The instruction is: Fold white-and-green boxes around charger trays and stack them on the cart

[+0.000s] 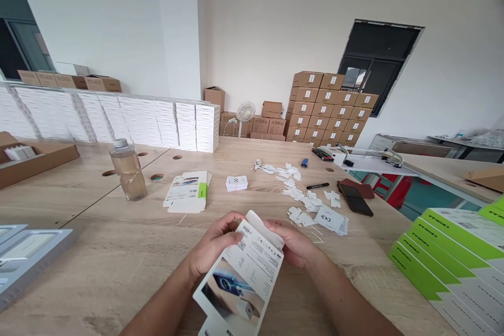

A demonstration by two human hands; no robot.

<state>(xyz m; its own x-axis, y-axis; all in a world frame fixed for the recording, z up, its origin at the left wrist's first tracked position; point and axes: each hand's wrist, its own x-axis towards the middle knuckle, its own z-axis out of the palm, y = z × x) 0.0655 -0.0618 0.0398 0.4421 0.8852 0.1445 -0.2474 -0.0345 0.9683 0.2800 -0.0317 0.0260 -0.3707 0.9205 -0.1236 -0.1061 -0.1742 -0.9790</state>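
Between my two hands is a white printed carton (246,268), with a barcode, small text and a picture of a blue device on its upper face. It is tilted, and flaps stick out at its far and near ends. My left hand (218,241) grips the far left side, thumb on the printed face. At the far right corner my right hand (293,244) holds the carton by its end flap. Flat cartons (188,191) of the same print lie stacked beyond my left hand. A banded stack of white cards (237,184) sits past the carton.
A water bottle (128,170) stands at left, near a grey tray (33,262). Folded white paper pieces (299,194), a black marker (317,186) and a phone (355,198) lie to the right. Green-and-white boxes (444,252) are stacked at near right. White boxes (157,121) line the back left.
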